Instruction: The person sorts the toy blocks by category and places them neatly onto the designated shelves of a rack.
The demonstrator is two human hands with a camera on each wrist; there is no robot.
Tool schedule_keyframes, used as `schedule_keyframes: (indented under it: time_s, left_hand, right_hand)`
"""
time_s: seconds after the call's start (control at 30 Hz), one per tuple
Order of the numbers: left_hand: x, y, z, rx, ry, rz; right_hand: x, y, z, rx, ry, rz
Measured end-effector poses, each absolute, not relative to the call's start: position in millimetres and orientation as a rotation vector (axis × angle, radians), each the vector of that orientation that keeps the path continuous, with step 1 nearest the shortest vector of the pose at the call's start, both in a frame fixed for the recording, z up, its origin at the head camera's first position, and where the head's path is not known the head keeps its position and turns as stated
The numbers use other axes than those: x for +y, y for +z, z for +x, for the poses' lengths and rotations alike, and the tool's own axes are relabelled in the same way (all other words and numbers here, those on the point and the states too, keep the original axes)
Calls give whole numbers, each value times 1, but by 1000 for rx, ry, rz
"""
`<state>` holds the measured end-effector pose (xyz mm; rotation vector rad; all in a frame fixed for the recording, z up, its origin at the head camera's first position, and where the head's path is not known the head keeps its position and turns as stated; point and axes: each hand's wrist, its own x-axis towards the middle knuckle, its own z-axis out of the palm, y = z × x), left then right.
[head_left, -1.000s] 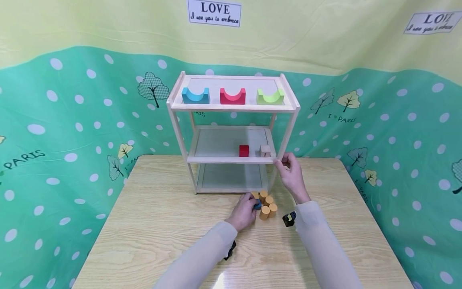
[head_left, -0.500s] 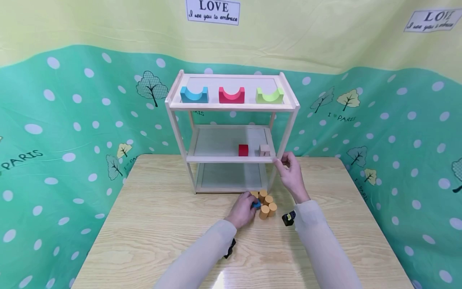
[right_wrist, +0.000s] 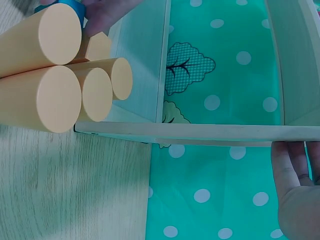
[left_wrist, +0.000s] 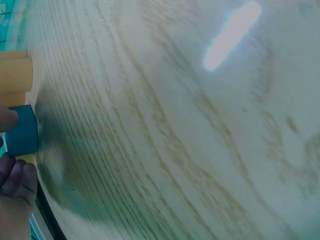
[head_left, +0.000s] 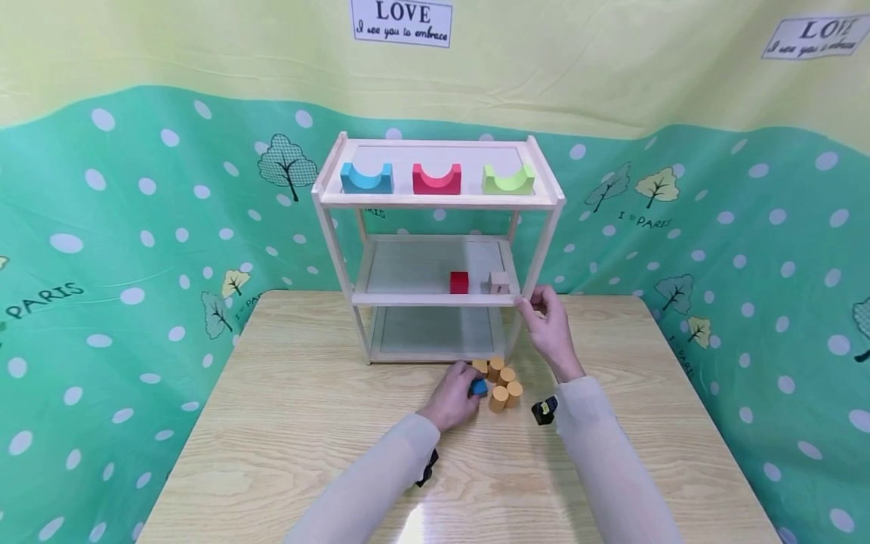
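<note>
My left hand point(head_left: 451, 397) pinches a small blue block point(head_left: 479, 387) low over the table, beside a cluster of wooden cylinders. In the left wrist view the thumb lies on the block point(left_wrist: 22, 131) and the fingers point(left_wrist: 20, 182) are curled below it. My right hand point(head_left: 552, 332) grips the right front post of a pale three-tier shelf rack point(head_left: 435, 301), with the thumb at the middle shelf's corner. Several wooden cylinders point(head_left: 498, 399) stand upright by the rack's foot, and an orange-tan block point(head_left: 479, 366) sits behind the blue one.
On the top shelf stand a blue arch block point(head_left: 367, 185), a red one point(head_left: 436, 185) and a light green one point(head_left: 507, 185). A red cube point(head_left: 458, 283) and a pale cube point(head_left: 499, 283) sit on the middle shelf. A patterned curtain point(head_left: 170, 227) surrounds the table point(head_left: 285, 408).
My left hand has shifted slightly left with the blue block, away from the cylinders, and more of the block shows. The right hand keeps its place on the rack.
</note>
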<state>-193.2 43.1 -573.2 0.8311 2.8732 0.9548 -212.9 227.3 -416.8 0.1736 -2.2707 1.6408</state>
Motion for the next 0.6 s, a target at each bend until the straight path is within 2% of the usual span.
schedule_keyframes:
  time_s: [0.6]
  left_hand:
    - [47,-567,-193,2816,921,784]
  right_hand:
    - [228,-416,-213,-2281,1633,172]
